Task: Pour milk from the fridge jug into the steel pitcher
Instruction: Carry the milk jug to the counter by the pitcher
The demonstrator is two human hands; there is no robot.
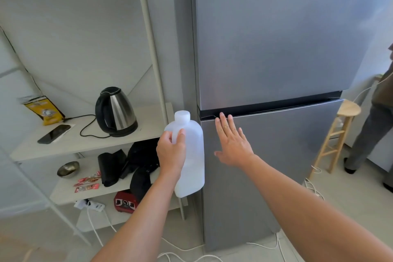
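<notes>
White plastic jug (190,155) hung upright left of the fridge (276,112), its handle clenched in the left hand (171,151); the right hand (232,144) lay spread flat, fingers released, on the lower door.

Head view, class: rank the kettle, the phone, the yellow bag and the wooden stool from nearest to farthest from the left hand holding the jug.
From the left hand on the jug:
1. Kettle, on the upper shelf, to its left.
2. Phone, farther left on that shelf.
3. Yellow bag, at the shelf's far left.
4. Wooden stool, right of the fridge.
</notes>
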